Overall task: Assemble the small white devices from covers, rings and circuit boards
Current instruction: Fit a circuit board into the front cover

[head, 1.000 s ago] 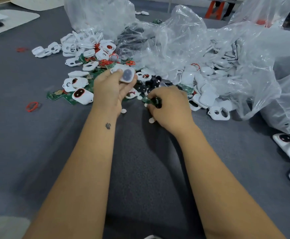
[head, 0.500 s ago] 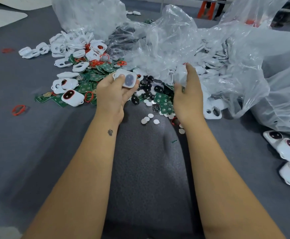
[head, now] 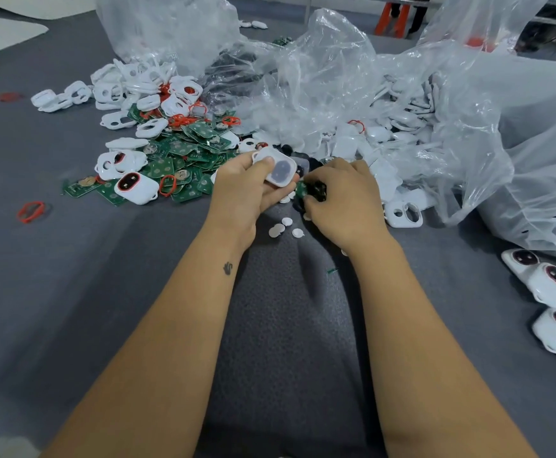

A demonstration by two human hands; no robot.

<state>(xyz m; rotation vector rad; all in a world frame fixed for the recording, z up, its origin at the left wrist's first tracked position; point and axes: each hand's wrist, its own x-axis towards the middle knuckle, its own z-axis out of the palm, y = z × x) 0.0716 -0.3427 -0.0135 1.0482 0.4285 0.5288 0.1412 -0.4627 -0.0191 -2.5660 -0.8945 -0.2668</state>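
My left hand [head: 248,188] grips a small white cover [head: 276,167] with a dark oval window, thumb on its top face. Right beside it, my right hand [head: 342,200] has its fingers curled round small parts, a green circuit board [head: 301,189] and a black piece [head: 317,188]. A heap of green circuit boards [head: 184,153] lies to the left with red rings [head: 167,185] and white covers [head: 118,161] mixed in. One assembled white device [head: 136,187] sits at that heap's front.
Clear plastic bags [head: 336,84] full of white covers spread across the back and right. Assembled devices [head: 549,282] lie at the right edge. Small white discs [head: 281,228] sit on the grey cloth [head: 104,292] below my hands. A loose red ring [head: 31,211] lies far left.
My right hand came back from the plastic bag to the small parts beside my left hand and curled round them. The left hand kept hold of the white cover.
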